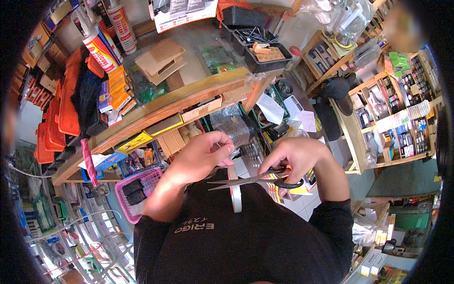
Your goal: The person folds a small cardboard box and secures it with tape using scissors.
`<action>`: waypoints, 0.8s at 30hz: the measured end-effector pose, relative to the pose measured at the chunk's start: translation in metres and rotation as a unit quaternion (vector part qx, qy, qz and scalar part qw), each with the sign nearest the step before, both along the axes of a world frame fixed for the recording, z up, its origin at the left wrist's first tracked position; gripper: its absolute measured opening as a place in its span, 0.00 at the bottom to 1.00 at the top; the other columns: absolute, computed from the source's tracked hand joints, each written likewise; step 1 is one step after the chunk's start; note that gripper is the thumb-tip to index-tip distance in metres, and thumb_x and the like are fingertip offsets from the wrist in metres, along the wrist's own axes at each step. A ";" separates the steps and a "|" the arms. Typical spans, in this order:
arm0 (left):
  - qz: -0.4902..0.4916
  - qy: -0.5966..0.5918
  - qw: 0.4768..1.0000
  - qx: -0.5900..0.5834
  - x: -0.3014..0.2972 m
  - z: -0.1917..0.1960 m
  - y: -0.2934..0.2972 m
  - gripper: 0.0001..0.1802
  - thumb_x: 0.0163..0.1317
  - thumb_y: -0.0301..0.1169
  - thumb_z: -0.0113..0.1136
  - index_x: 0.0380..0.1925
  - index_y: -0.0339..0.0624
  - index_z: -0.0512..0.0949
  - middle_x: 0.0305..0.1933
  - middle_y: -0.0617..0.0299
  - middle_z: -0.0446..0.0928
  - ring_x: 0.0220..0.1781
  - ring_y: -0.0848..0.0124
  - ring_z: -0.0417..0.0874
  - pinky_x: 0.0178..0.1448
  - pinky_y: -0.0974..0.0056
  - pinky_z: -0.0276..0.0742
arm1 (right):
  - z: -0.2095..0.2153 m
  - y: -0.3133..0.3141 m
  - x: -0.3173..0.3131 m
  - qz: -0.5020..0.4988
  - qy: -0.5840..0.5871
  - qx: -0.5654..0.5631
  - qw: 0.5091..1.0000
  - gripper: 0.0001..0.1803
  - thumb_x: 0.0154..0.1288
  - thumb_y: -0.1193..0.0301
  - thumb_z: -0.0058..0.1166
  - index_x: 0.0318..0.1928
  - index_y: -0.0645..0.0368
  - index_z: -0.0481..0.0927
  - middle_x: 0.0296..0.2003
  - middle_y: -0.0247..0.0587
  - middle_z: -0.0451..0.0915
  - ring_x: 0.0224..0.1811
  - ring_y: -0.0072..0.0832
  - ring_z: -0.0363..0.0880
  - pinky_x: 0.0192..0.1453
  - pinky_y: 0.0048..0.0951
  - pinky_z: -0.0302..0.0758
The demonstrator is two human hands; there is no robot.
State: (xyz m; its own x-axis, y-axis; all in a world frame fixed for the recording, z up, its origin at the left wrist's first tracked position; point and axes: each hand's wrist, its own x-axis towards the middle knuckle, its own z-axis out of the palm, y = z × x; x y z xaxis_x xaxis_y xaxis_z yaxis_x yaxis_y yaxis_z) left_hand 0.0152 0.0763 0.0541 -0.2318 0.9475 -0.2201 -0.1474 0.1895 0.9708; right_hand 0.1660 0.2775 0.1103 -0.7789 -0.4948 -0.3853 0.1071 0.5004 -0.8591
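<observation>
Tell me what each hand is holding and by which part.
The right hand holds open scissors by their black handle loops. The left hand pinches the upper end of a white strip that hangs down past the blades.

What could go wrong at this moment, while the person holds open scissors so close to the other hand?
1. The scissors in the right hand are open, with the blade tips pointing toward the left hand; a slip might nick its fingers.
2. The white strip hangs loose in front of the black shirt, so the blades might catch the cloth.
3. The strip may twist between the blades, giving a crooked cut.
</observation>
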 end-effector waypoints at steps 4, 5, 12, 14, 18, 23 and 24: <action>-0.007 -0.003 1.000 0.010 0.000 0.000 0.000 0.11 0.66 0.33 0.52 0.37 0.34 0.72 0.31 0.63 0.76 0.35 0.75 0.82 0.38 0.72 0.77 | 0.007 -0.003 0.004 -0.006 0.035 0.050 0.998 0.28 0.36 0.66 0.72 0.44 0.58 0.80 0.27 0.37 0.81 0.22 0.24 0.75 0.25 0.24 0.69; -0.008 -0.005 1.000 0.011 0.000 -0.001 0.001 0.11 0.66 0.33 0.52 0.37 0.34 0.72 0.31 0.63 0.76 0.36 0.76 0.82 0.38 0.72 0.77 | 0.008 -0.003 0.005 -0.008 0.043 0.058 0.997 0.28 0.36 0.65 0.72 0.43 0.57 0.80 0.27 0.37 0.81 0.22 0.26 0.76 0.25 0.25 0.69; -0.005 -0.022 1.000 0.012 0.000 0.002 0.001 0.09 0.67 0.30 0.51 0.38 0.33 0.71 0.33 0.65 0.74 0.36 0.75 0.81 0.38 0.73 0.77 | 0.015 -0.008 0.014 -0.030 0.115 0.119 0.986 0.26 0.36 0.56 0.70 0.39 0.51 0.80 0.19 0.37 0.77 0.20 0.35 0.77 0.24 0.32 0.68; -0.006 -0.019 1.000 0.017 0.000 0.002 0.002 0.09 0.66 0.30 0.51 0.38 0.33 0.71 0.33 0.65 0.74 0.36 0.76 0.81 0.39 0.73 0.77 | 0.016 -0.009 0.017 -0.038 0.128 0.135 0.982 0.25 0.38 0.53 0.68 0.38 0.49 0.80 0.16 0.38 0.76 0.20 0.38 0.77 0.23 0.35 0.68; -0.001 -0.022 0.999 0.023 0.001 -0.001 0.003 0.08 0.66 0.29 0.51 0.38 0.33 0.71 0.33 0.65 0.73 0.36 0.77 0.80 0.40 0.73 0.77 | 0.023 -0.012 0.019 -0.028 0.148 0.181 0.972 0.26 0.36 0.55 0.70 0.39 0.48 0.79 0.21 0.37 0.78 0.23 0.38 0.78 0.24 0.33 0.69; 0.000 -0.016 1.000 0.019 -0.001 0.000 0.003 0.09 0.66 0.30 0.52 0.38 0.35 0.71 0.33 0.65 0.73 0.36 0.76 0.80 0.40 0.72 0.78 | 0.025 -0.013 0.021 -0.023 0.165 0.202 0.965 0.26 0.35 0.56 0.71 0.39 0.48 0.79 0.23 0.36 0.79 0.24 0.36 0.79 0.24 0.31 0.69; -0.002 -0.013 1.000 0.021 -0.002 -0.002 0.003 0.09 0.66 0.31 0.52 0.38 0.36 0.71 0.33 0.65 0.73 0.36 0.75 0.81 0.40 0.72 0.78 | 0.024 -0.013 0.022 -0.026 0.173 0.204 0.963 0.26 0.35 0.56 0.71 0.39 0.49 0.79 0.24 0.36 0.80 0.24 0.36 0.79 0.24 0.31 0.69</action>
